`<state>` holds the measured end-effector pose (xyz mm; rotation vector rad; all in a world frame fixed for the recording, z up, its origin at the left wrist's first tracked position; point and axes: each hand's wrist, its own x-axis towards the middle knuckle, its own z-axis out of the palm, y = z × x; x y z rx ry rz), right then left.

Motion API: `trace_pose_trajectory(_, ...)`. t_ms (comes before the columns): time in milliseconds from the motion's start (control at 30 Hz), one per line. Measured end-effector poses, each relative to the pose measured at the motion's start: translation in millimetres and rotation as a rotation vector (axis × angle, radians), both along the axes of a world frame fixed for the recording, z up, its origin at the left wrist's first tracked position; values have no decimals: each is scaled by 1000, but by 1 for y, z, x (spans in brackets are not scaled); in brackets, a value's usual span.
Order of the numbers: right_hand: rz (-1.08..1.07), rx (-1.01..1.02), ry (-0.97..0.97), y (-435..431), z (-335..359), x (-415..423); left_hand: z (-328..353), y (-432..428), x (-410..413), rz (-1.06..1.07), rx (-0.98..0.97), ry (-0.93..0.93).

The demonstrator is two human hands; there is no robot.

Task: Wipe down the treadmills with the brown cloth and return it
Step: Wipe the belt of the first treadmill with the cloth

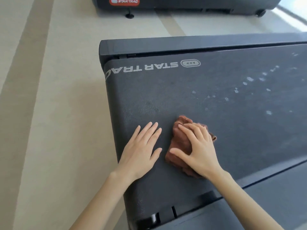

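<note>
A person leans over a dark treadmill belt (216, 90). Both bare arms come in from 6 o'clock.

The brown cloth (180, 138) lies bunched up on the belt, a little below the middle of the view. The right hand (197, 146) sits on top of it. Its fingers (186, 128) bend over the cloth and grip it, and the thumb sticks out toward 9 o'clock across the cloth's lower edge. The hand pushes the cloth down on the belt.

The left hand (141, 150) is just beside the cloth, at its 9 o'clock. It lies flat on the belt with straight fingers and holds nothing. Its fingertips point to about 1 o'clock. It does not touch the cloth.

At 2 o'clock from the cloth, small white spots (249, 78) dot the belt. At 11 o'clock from the cloth, white letters (144, 66) on the belt read STAR TRAC, upside down from here. Past the letters is the treadmill's dark end bar (166, 45).

At 4 o'clock from the cloth, a gray side rail (274, 196) runs along the belt.

At 12 o'clock, far from the hands, stands another treadmill (182, 4) with a red label (124, 1). A pale floor (49, 97) with darker stripes fills the 9 o'clock side.
</note>
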<state>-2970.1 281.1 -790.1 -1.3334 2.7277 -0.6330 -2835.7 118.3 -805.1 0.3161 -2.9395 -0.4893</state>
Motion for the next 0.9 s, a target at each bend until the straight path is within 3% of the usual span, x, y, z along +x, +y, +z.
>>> trace_pose_trajectory(100, 149, 19, 12, 42, -6, 26, -4, 5, -9, -6, 14, 4)
trace_pose_trajectory(200, 153, 53, 57, 63, 0, -5, -7, 12, -15, -65, 4, -14)
trace_pose_trajectory(333, -215, 97, 68, 60, 10, -67, -10, 28, -25, -110, -12, -36)
trace_pose_trajectory(433, -421, 61, 16, 49, 6, -66, -14, 31, -27, -77, -37, -47)
trace_pose_trajectory(633, -268, 137, 52, 45, -3, -5, -15, 27, -27, -106, -54, -43)
trace_pose_trajectory(900, -94, 115, 206, 45, -4, -17, -15, 26, -28, -109, -45, -24)
